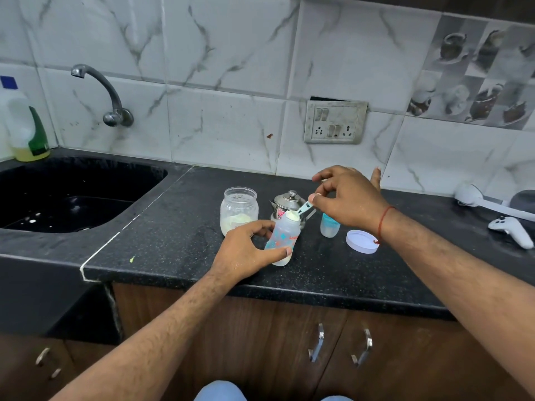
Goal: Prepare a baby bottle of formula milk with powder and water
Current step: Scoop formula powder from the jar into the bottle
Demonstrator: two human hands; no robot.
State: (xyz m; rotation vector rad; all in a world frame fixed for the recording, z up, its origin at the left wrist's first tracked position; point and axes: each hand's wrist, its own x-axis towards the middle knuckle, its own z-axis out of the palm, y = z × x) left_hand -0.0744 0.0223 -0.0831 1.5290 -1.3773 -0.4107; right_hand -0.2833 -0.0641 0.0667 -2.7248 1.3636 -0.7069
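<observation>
- Tabletop [179,241]: black speckled stone with a polished finish; a black sink [72,198] is recessed at its left end.
- Baby bottle [282,238]: translucent plastic cylinder with blue and red printed motifs, open at the top, tilted with its mouth toward the back edge. It is located near the front edge, at about mid-length of the tabletop. A pale residue shows at its base.
- Left hand [246,253]: fingers and thumb curled around the lower part of the baby bottle, gripping it.
- Right hand [347,198]: thumb and forefinger pinch the handle of a small teal plastic scoop [304,209]; the remaining fingers are spread. The scoop bowl sits at the bottle mouth, with cream-coloured powder visible there.
- Powder jar [239,209]: clear, rounded, lidless, roughly one-third full of pale yellow powder; stands just left of the bottle.
- Steel kettle [289,202]: small, polished, with a knobbed lid; stands behind the bottle.
- Bottle cap [330,225]: translucent with a teal ring, right of the bottle.
- Jar lid [362,241]: white, round, flat, lying further right.
</observation>
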